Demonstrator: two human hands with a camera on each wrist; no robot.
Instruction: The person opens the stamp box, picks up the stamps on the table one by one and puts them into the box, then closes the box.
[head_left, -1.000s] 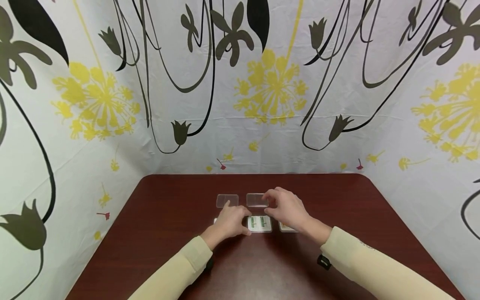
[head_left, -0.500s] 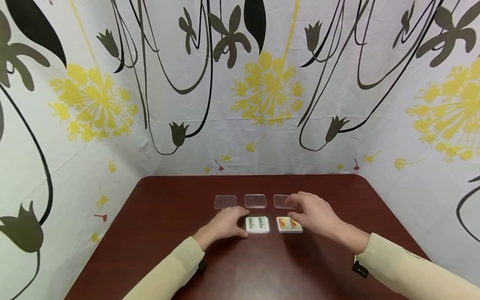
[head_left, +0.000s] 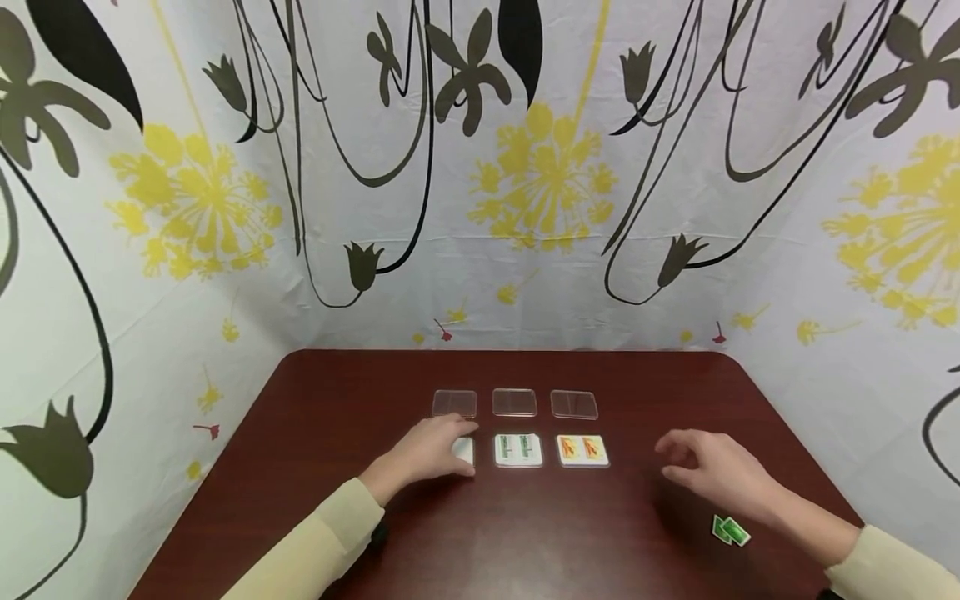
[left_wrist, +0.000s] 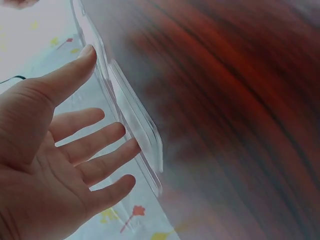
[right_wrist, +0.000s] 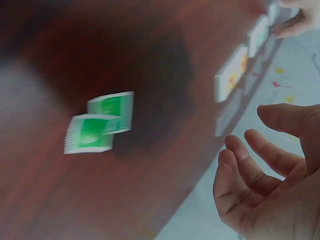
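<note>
My left hand [head_left: 427, 450] is at the leftmost flat white-filled case [head_left: 464, 451], covering part of it. Its fingers look spread and relaxed in the left wrist view, where I cannot tell whether they touch the case [left_wrist: 137, 115]. To its right lie a case with green-printed packets [head_left: 518, 450] and one with orange-printed packets [head_left: 582, 451]. My right hand [head_left: 723, 475] hovers at the right side of the table with loosely bent fingers and holds nothing. Two small green packets [head_left: 731, 530] lie overlapping on the table, nearest to that hand.
Behind the filled cases stand three clear plastic pieces in a row: left [head_left: 455, 403], middle [head_left: 514, 402] and right [head_left: 574, 405]. Everything lies on a dark red-brown table [head_left: 360, 383]. A patterned curtain [head_left: 450, 208] surrounds its back and sides.
My right hand has swung right, away from the clear pieces and the orange-printed case, toward the green packets, which now show. The left hand has shifted slightly left, uncovering part of the leftmost case.
</note>
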